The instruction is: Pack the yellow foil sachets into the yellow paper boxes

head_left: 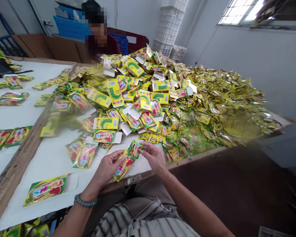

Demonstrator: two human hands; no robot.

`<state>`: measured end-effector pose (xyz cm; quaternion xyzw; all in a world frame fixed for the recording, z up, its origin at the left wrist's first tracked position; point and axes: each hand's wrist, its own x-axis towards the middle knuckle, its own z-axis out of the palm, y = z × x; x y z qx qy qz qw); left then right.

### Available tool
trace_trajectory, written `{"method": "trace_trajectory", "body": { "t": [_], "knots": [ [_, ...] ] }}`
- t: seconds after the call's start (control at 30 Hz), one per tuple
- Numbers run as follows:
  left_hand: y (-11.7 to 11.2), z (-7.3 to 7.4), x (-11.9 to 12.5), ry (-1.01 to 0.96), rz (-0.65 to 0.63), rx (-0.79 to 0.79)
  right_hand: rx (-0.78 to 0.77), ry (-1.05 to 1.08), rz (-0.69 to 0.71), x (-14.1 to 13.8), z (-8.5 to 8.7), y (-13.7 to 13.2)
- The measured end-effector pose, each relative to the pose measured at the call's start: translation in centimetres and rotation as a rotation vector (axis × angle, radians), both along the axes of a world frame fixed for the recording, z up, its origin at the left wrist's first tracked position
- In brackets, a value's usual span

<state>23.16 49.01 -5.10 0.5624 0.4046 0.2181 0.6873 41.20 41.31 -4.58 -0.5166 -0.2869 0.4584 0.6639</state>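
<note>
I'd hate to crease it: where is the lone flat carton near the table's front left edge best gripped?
Probably by the plain white flap at its right end, coming from the right, the side nearest the left hand. The flat carton lies printed face up on the table, apart from the others, so that flap is its freest edge to pinch.

Bare tabletop (51,158) lies open near the front edge; heaped cartons (138,95) and sachets (224,102) block beyond.
</note>
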Motion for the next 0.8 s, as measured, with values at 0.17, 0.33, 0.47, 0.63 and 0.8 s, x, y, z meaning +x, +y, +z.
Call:
{"method": "trace_trajectory", "body": {
  "t": [0.17, 0.33, 0.47, 0.63, 0.8],
  "knots": [
    [-0.1, 0.8, 0.4, -0.046, -0.021, -0.101, -0.003, 0.016, -0.077, -0.4, -0.5, 0.0],
    [-0.2, 1.9, 0.9, -0.095, -0.040, -0.287, 0.027, 0.076, -0.168, -0.8, -0.1, 0.3],
    [-0.5, 2.4, 0.9, -0.103, 0.003, -0.391, 0.028, -0.233, -0.085, -0.5, 1.1, -0.1],
    [-0.8, 2.1, 0.9, -0.054, 0.006, -0.230, -0.079, -0.305, -0.075, 0.3, 1.5, -0.5],
    [-0.6, 1.8, 0.8, 0.029, -0.076, -0.056, -0.083, -0.097, -0.104, 0.3, 0.6, -0.5]
  ]
}}
